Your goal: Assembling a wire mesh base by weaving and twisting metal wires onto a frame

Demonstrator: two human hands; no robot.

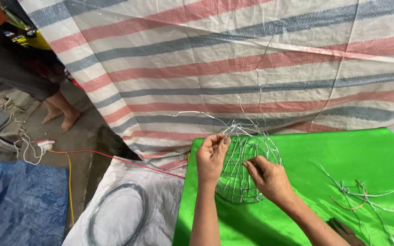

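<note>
Scanning from the left edge, I log a blue tarpaulin [19, 202] of coarse weave on the concrete floor; above it lie a tangle of pale cord [28, 148] and a small white block with a red band [45, 144], from which a red cable [115, 159] runs rightward; another person's bare feet [62, 116] stand on the floor behind. Next comes a white woven sheet [160, 214] carrying a round coil of dark wire [117, 214]. A large plastic-weave tarp with red, blue and white stripes [233, 59] hangs across the whole background, creased in long folds. No labels can be read at this size.

At centre, on the glossy green cloth [343, 159] covering the work surface, rests the domed wire cage [247, 166], built from thin silvery strands crossing in an open lattice, with loose ends rising from its top. My left hand [211, 157] has fingers [215, 139] pinched closed on a strand at the cage's upper left rim; my right hand [270, 177] has fingers [253, 165] curled inward, gripping a strand on the cage's front face. Further right, loose cut wires [365, 196] lie scattered on the green cloth, well apart from the cage.
</note>
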